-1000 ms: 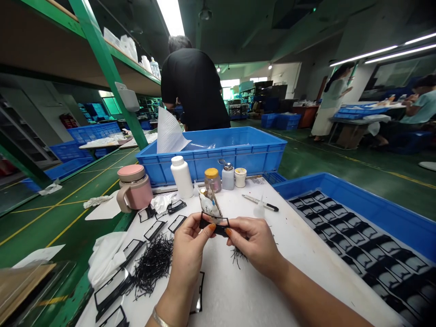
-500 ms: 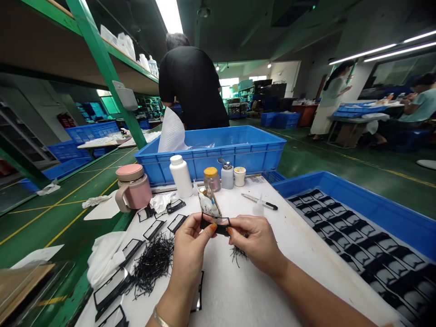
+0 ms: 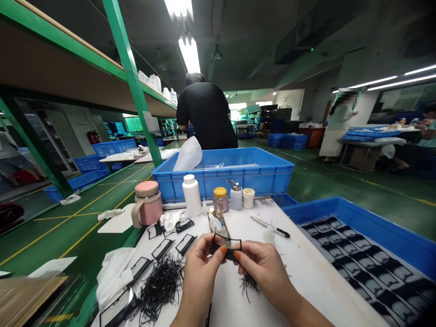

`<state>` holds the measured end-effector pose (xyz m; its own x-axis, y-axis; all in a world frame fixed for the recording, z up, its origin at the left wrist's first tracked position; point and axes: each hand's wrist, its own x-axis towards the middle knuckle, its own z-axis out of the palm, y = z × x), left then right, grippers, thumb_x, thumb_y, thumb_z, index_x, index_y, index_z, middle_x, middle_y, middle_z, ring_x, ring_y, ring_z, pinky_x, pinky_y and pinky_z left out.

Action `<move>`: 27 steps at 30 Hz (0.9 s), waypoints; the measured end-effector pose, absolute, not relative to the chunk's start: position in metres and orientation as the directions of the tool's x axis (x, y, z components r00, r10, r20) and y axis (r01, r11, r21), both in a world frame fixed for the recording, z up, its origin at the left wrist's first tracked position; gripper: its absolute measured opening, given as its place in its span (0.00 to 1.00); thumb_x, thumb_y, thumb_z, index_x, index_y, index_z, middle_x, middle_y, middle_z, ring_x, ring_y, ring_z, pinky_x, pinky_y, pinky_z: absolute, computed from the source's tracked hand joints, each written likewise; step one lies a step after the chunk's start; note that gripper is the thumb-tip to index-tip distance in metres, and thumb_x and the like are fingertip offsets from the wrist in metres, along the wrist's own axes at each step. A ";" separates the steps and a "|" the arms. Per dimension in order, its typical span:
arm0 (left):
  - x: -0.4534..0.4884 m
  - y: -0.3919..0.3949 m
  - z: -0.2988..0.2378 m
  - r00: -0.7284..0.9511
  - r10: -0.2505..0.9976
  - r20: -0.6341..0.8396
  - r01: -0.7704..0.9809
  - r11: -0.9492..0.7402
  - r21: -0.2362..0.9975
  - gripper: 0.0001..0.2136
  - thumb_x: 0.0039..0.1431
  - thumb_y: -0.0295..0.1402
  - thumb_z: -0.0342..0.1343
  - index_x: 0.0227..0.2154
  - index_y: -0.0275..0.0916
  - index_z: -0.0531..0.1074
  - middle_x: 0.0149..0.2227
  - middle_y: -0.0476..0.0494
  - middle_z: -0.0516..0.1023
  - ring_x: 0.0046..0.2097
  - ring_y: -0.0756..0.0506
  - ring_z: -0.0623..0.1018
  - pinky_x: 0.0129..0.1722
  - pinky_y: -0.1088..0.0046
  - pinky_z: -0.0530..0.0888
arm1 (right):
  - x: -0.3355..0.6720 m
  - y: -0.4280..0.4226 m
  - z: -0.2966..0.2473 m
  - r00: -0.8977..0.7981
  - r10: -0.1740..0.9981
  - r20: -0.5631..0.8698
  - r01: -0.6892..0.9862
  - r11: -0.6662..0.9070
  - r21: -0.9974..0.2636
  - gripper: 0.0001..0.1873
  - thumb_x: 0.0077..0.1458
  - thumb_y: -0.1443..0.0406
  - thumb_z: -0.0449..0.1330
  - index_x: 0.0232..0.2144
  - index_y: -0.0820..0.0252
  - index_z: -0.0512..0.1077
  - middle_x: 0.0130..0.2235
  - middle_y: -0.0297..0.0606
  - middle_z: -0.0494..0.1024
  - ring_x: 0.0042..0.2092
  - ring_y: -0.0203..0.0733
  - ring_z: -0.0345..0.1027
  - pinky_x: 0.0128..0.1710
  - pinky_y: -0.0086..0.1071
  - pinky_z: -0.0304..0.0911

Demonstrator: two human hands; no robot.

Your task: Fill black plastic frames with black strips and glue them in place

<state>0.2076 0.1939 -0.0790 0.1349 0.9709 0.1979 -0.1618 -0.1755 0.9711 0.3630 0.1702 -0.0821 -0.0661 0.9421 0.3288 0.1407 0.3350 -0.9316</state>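
One black-framed piece (image 3: 230,255) pinched between two hands

The left hand (image 3: 203,263) grips the piece's left end between thumb and fingers; the right hand (image 3: 265,263) grips its right end the same way. The piece is raised above the worktop (image 3: 316,281), just in front of a small box (image 3: 218,223) of crowded, hard-to-identify items.

At least six loose black frames (image 3: 162,249) lie left of the hands, near the larger of two piles of black strips (image 3: 160,287); the smaller sits beneath the right hand.

Five lidded containers line the back: one pink mug (image 3: 150,205), one white bottle (image 3: 192,197), one yellow-lidded jar (image 3: 220,200), one dispenser bottle (image 3: 236,198) and one white tub (image 3: 248,199). Behind them, a blue bin (image 3: 213,179) holds a white sheet (image 3: 189,155) and clear film. At right, a blue tray (image 3: 374,234) holds rows of dark-edged pieces (image 3: 354,259), too many to count surely.
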 end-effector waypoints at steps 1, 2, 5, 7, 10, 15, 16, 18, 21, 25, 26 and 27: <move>0.207 0.194 -0.079 0.129 0.970 0.206 -0.156 -0.185 0.970 0.09 0.53 0.35 0.61 0.34 0.36 0.71 0.34 0.44 0.74 0.37 0.46 0.73 0.33 0.73 0.73 | 0.363 0.170 -0.082 -0.079 0.945 0.318 0.136 0.327 -0.935 0.11 0.58 0.61 0.59 0.37 0.61 0.78 0.26 0.36 0.76 0.24 0.34 0.68 0.25 0.25 0.63; 0.207 0.194 -0.079 0.121 0.969 0.214 -0.150 -0.195 0.969 0.10 0.53 0.35 0.61 0.34 0.36 0.71 0.34 0.43 0.74 0.37 0.45 0.74 0.33 0.73 0.73 | 0.363 0.171 -0.082 -0.091 0.946 0.310 0.135 0.320 -0.938 0.13 0.58 0.59 0.59 0.36 0.62 0.78 0.25 0.36 0.76 0.24 0.35 0.68 0.25 0.26 0.62; 0.206 0.193 -0.078 0.084 0.969 0.233 -0.123 -0.222 0.967 0.10 0.52 0.35 0.61 0.34 0.36 0.72 0.34 0.43 0.75 0.36 0.45 0.74 0.32 0.74 0.73 | 0.363 0.172 -0.082 -0.108 0.949 0.297 0.156 0.311 -0.938 0.16 0.59 0.57 0.57 0.35 0.63 0.78 0.23 0.36 0.74 0.24 0.35 0.67 0.26 0.26 0.61; 0.206 0.193 -0.077 0.069 0.969 0.237 -0.105 -0.229 0.968 0.10 0.51 0.35 0.61 0.33 0.36 0.72 0.34 0.43 0.75 0.36 0.45 0.75 0.32 0.74 0.73 | 0.362 0.172 -0.081 -0.116 0.948 0.296 0.173 0.312 -0.934 0.17 0.60 0.56 0.56 0.34 0.63 0.78 0.21 0.35 0.73 0.24 0.36 0.66 0.26 0.27 0.60; 0.205 0.193 -0.077 0.059 0.968 0.243 -0.101 -0.237 0.966 0.10 0.51 0.36 0.62 0.33 0.35 0.73 0.33 0.43 0.76 0.36 0.45 0.75 0.33 0.74 0.73 | 0.361 0.172 -0.080 -0.122 0.948 0.293 0.178 0.311 -0.933 0.17 0.60 0.56 0.55 0.32 0.63 0.77 0.20 0.35 0.72 0.24 0.36 0.66 0.27 0.27 0.61; 0.205 0.192 -0.077 0.052 0.974 0.220 -0.111 -0.213 0.971 0.11 0.51 0.37 0.62 0.33 0.35 0.73 0.33 0.42 0.76 0.35 0.44 0.75 0.33 0.72 0.74 | 0.361 0.169 -0.078 -0.116 0.949 0.293 0.181 0.310 -0.934 0.18 0.61 0.55 0.55 0.29 0.63 0.75 0.20 0.35 0.72 0.24 0.36 0.66 0.27 0.27 0.61; 0.206 0.192 -0.077 0.053 0.975 0.216 -0.114 -0.209 0.971 0.11 0.51 0.37 0.62 0.34 0.35 0.73 0.33 0.42 0.76 0.35 0.44 0.75 0.33 0.72 0.74 | 0.361 0.168 -0.078 -0.113 0.948 0.297 0.184 0.313 -0.932 0.18 0.60 0.55 0.55 0.28 0.62 0.74 0.20 0.35 0.72 0.24 0.36 0.66 0.26 0.27 0.61; 0.207 0.192 -0.077 0.053 0.976 0.212 -0.112 -0.205 0.972 0.11 0.51 0.37 0.62 0.33 0.35 0.73 0.33 0.42 0.76 0.35 0.44 0.75 0.33 0.71 0.74 | 0.361 0.167 -0.076 -0.103 0.945 0.312 0.201 0.327 -0.924 0.18 0.61 0.56 0.55 0.26 0.62 0.73 0.20 0.35 0.72 0.23 0.36 0.66 0.25 0.27 0.60; 0.207 0.191 -0.077 0.058 0.976 0.210 -0.111 -0.203 0.973 0.12 0.51 0.38 0.62 0.33 0.35 0.73 0.33 0.41 0.76 0.35 0.44 0.75 0.33 0.70 0.74 | 0.361 0.165 -0.074 -0.103 0.933 0.345 0.234 0.360 -0.903 0.19 0.61 0.57 0.54 0.24 0.62 0.73 0.20 0.35 0.73 0.22 0.35 0.66 0.25 0.26 0.60; 0.206 0.190 -0.076 0.059 0.977 0.207 -0.113 -0.200 0.973 0.12 0.51 0.38 0.62 0.34 0.35 0.73 0.33 0.41 0.76 0.35 0.44 0.75 0.33 0.71 0.74 | 0.361 0.165 -0.073 -0.107 0.941 0.322 0.200 0.338 -0.920 0.19 0.61 0.57 0.55 0.24 0.62 0.73 0.19 0.35 0.72 0.22 0.35 0.66 0.24 0.26 0.59; 0.206 0.190 -0.075 0.055 0.977 0.208 -0.111 -0.201 0.973 0.12 0.51 0.38 0.62 0.33 0.35 0.73 0.33 0.42 0.76 0.34 0.44 0.75 0.33 0.72 0.74 | 0.361 0.165 -0.074 -0.110 0.947 0.302 0.173 0.317 -0.933 0.19 0.60 0.56 0.55 0.24 0.63 0.73 0.19 0.35 0.72 0.22 0.35 0.66 0.24 0.26 0.59; 0.205 0.190 -0.074 0.052 0.976 0.211 -0.110 -0.204 0.973 0.11 0.51 0.37 0.62 0.33 0.35 0.73 0.33 0.42 0.76 0.34 0.45 0.75 0.32 0.73 0.74 | 0.361 0.166 -0.075 -0.116 0.953 0.280 0.139 0.295 -0.945 0.19 0.60 0.56 0.56 0.25 0.63 0.73 0.20 0.35 0.72 0.22 0.35 0.65 0.25 0.26 0.60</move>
